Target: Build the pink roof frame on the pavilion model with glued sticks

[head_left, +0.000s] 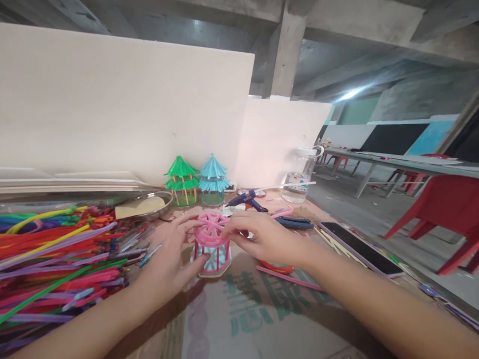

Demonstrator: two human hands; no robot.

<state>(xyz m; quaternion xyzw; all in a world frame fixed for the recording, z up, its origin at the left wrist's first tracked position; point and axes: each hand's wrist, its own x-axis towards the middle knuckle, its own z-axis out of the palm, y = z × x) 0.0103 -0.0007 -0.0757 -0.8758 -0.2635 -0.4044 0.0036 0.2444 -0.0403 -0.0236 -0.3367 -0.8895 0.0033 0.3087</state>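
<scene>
We see a broad white panel (pixel 112 99) standing along the far edge of the cardboard-covered surface (pixel 295 339), whose big green characters (pixel 250 319) seem to read 慧康; our right forearm covers part of the print. A red chair (pixel 445 214) stands well apart on the far right. A heap of colored fuzzy stems (pixel 56 269) fills the left side.

Our left hand (pixel 175 257) is clamped on the left side of the pink frame (pixel 211 239), thumb across its near posts. The fingers of our right hand (pixel 265 234) are bunched together at its top right edge; we cannot tell whether they grip it. The frame sits mid-surface, upright, its long axis vertical and its spoked ring facing up.

A phone (pixel 361 249) lies to the right, dark screen up. Farther off stands a clear bottle (pixel 298 192), its markings too small to read. Green (pixel 182 182) and blue (pixel 213 182) roofed towers stand side by side beyond the frame, left of a blue glue gun (pixel 249 200).
</scene>
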